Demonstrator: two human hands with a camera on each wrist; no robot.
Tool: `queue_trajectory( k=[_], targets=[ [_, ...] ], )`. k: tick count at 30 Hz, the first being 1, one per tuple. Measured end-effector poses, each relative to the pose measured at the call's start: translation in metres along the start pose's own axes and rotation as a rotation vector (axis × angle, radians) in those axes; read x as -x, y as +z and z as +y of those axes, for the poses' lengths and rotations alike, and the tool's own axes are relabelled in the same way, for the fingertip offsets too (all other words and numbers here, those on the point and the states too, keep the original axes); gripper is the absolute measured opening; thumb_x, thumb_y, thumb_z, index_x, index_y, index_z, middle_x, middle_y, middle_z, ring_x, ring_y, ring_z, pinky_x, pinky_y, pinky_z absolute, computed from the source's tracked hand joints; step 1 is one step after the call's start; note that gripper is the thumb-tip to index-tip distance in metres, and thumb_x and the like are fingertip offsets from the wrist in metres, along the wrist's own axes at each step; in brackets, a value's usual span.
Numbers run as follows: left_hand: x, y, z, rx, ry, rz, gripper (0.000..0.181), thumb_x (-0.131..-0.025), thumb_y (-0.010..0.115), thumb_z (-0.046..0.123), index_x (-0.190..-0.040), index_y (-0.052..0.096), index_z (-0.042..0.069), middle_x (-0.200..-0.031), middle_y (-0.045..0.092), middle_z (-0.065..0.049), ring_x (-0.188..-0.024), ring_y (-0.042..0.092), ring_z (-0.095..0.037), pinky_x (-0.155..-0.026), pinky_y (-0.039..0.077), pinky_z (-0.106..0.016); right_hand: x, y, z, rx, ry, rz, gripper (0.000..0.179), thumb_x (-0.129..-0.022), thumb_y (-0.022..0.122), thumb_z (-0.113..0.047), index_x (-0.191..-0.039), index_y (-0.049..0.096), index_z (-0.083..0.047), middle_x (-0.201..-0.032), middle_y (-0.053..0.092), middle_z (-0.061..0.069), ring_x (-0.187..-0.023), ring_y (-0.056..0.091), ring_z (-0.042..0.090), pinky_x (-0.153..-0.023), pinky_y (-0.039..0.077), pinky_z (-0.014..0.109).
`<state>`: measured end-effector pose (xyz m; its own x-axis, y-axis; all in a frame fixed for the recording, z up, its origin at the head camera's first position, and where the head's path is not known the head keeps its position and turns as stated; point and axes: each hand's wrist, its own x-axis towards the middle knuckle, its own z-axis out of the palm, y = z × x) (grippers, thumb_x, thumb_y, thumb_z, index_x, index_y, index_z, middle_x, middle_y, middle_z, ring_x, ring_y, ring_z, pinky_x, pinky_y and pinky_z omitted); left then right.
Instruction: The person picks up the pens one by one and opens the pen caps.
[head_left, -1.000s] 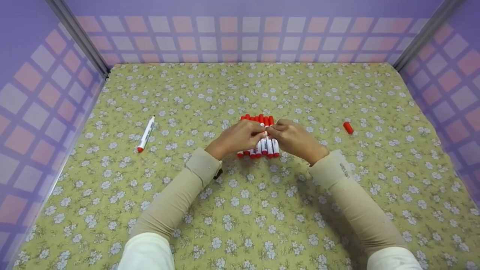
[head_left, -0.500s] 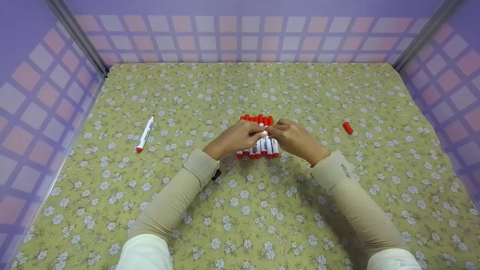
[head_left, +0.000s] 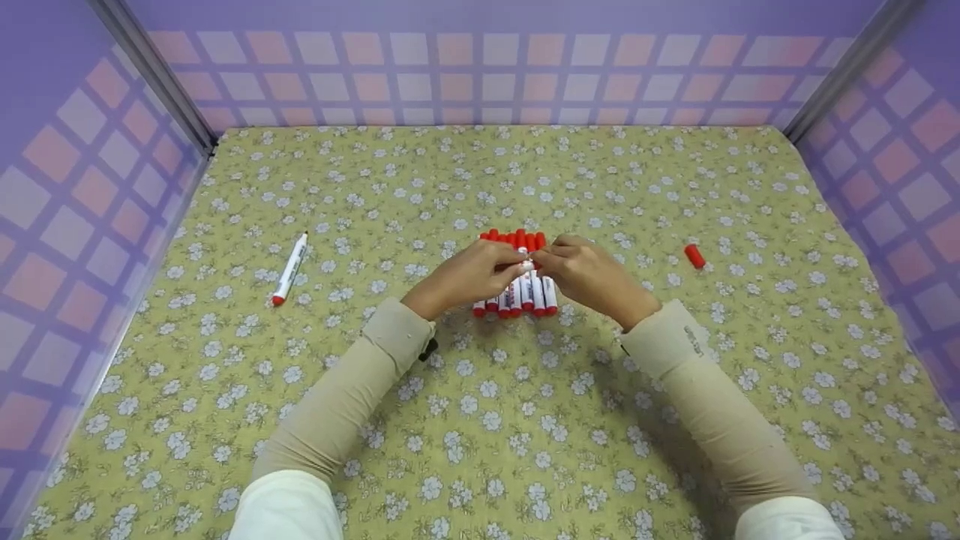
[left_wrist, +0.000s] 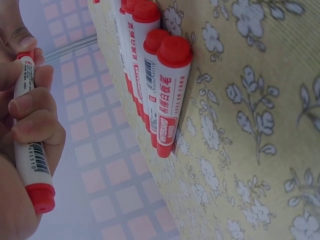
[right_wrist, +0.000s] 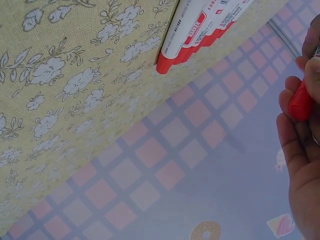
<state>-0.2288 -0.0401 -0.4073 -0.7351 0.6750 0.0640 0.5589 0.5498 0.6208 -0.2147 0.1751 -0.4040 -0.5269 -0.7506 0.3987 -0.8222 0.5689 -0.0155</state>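
Note:
Both hands meet over a row of red-and-white whiteboard markers (head_left: pixel 551 296) in the head view. My left hand (head_left: pixel 474 274) has its fingers curled round the white body of another whiteboard marker (left_wrist: pixel 35 159); the red base sticks out below the palm in the left wrist view. At the marker's other end, fingers of my right hand (head_left: pixel 592 279) pinch the red cap (right_wrist: pixel 301 104), seen at the right edge of the right wrist view. From above, the fingers hide most of this marker. The lined-up markers lie side by side, red caps toward the back.
Off to the left lies an uncapped white marker (head_left: pixel 291 270), tip pointing to the back. A loose red cap (head_left: pixel 694 256) lies on the right. The flowered tablecloth (head_left: pixel 480 420) is bounded by purple checked walls (head_left: pixel 480 82) at the back and sides.
The hands keep their hold over the row with hardly any movement. My left forearm has shifted slightly to the left. The markers in the row stay put.

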Motion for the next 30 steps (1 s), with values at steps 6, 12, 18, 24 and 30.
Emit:
queue_trajectory(
  k=[6, 12, 18, 24, 30],
  targets=[
    [0.001, -0.001, -0.005, 0.01, 0.001, 0.006, 0.029, -0.1, 0.051, 0.023, -0.115, 0.069, 0.005, -0.107, 0.069, -0.008, -0.078, 0.057, -0.015, -0.076, 0.051, -0.029, 0.0, -0.002, 0.001, 0.016, 0.009, 0.007, 0.015, -0.089, 0.065, -0.001, -0.103, 0.071, 0.0, -0.091, 0.074, 0.013, -0.076, 0.063, 0.024, -0.068, 0.056, 0.031],
    [0.004, -0.004, -0.006, 0.038, -0.045, -0.002, 0.031, -0.1, 0.051, 0.023, -0.121, 0.066, 0.006, -0.114, 0.068, -0.007, -0.086, 0.061, -0.016, -0.083, 0.053, -0.031, 0.001, -0.005, 0.001, 0.02, 0.012, 0.022, 0.015, -0.088, 0.067, -0.003, -0.102, 0.071, 0.0, -0.093, 0.074, 0.014, -0.077, 0.063, 0.024, -0.067, 0.056, 0.03],
    [0.009, -0.008, -0.01, 0.066, -0.029, 0.008, 0.032, -0.101, 0.049, 0.021, -0.123, 0.065, 0.003, -0.115, 0.067, -0.011, -0.092, 0.063, -0.02, -0.086, 0.052, -0.035, 0.003, -0.005, 0.003, 0.027, 0.014, 0.039, 0.017, -0.088, 0.068, -0.004, -0.105, 0.07, -0.002, -0.097, 0.074, 0.013, -0.079, 0.064, 0.024, -0.067, 0.056, 0.03],
    [0.012, -0.012, -0.017, 0.081, -0.039, 0.019, 0.033, -0.101, 0.049, 0.022, -0.123, 0.064, 0.003, -0.115, 0.066, -0.012, -0.094, 0.062, -0.019, -0.086, 0.052, -0.035, 0.003, -0.006, 0.004, 0.011, 0.023, 0.041, 0.023, -0.086, 0.07, -0.004, -0.108, 0.071, -0.001, -0.099, 0.074, 0.013, -0.083, 0.065, 0.025, -0.071, 0.056, 0.032],
    [0.016, -0.018, -0.021, 0.099, -0.082, 0.044, 0.033, -0.102, 0.048, 0.026, -0.122, 0.065, 0.007, -0.109, 0.067, -0.01, -0.086, 0.059, -0.016, -0.079, 0.05, -0.033, 0.003, -0.007, 0.004, 0.016, 0.038, 0.031, 0.024, -0.086, 0.07, -0.006, -0.109, 0.071, -0.001, -0.1, 0.073, 0.013, -0.085, 0.065, 0.025, -0.074, 0.056, 0.032]
  ],
)
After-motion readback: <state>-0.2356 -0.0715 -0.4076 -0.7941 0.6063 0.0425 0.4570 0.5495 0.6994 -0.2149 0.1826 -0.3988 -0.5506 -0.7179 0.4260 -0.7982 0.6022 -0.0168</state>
